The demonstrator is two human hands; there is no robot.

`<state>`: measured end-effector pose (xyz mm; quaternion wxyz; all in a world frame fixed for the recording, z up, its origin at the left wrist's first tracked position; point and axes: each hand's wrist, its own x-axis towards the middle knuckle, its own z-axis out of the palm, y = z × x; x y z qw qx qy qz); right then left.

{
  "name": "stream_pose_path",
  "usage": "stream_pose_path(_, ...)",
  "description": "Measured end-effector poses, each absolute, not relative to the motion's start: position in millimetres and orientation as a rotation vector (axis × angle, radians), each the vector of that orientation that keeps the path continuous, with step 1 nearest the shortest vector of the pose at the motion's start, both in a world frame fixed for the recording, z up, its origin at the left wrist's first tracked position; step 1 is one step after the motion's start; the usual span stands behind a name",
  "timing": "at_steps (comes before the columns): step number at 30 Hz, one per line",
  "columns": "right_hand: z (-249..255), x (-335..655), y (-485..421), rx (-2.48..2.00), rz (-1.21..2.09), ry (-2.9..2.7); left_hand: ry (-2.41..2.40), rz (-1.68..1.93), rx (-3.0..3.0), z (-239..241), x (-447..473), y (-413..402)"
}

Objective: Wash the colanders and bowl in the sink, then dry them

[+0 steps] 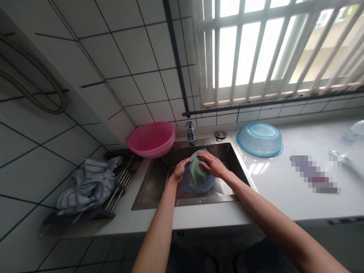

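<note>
Over the steel sink (150,185) I hold a blue perforated plastic basket (199,184) tipped on its side. My left hand (179,171) grips its left rim, fingers curled round the edge. My right hand (212,163) presses a green cloth (196,168) against the basket's upper side, fingers closed over the cloth. The basket's far side is hidden behind the cloth and my hands.
A pink colander (151,138) sits at the sink's back left corner, the tap (190,132) behind the basin. An upturned blue bowl (259,139) rests on the white counter (273,189) at right. A striped towel (89,182) lies on a drying rack (122,182) at left.
</note>
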<state>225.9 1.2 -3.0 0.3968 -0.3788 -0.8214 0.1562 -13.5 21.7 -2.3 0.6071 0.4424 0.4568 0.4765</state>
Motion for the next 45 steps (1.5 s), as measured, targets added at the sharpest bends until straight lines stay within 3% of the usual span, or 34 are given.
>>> stream_pose_path(4, -10, 227, 3, -1.047, 0.413, -2.014, 1.034, 1.084, 1.012, -3, -12, 22)
stream_pose_path(10, 5, 195, -24, -0.768, 0.212, -2.320, 1.035, 1.141, 1.016, -3, -19, 21)
stream_pose_path(20, 1, 221, -10, -0.977, 0.266, -2.186, 0.845, 0.824, 0.909, 8, -19, 14)
stream_pose_path(30, 6, 191, -25, -0.618, 0.205, -2.395, 1.052, 0.930, 0.859, 7, -24, 21)
stream_pose_path(39, -6, 226, -2, -1.021, 0.430, -2.056, 0.907, 0.847, 0.864, 10, -18, 14)
stream_pose_path(45, 6, 193, -28, -0.627, 0.257, -2.357, 1.018, 0.996, 0.903, 1, -26, 23)
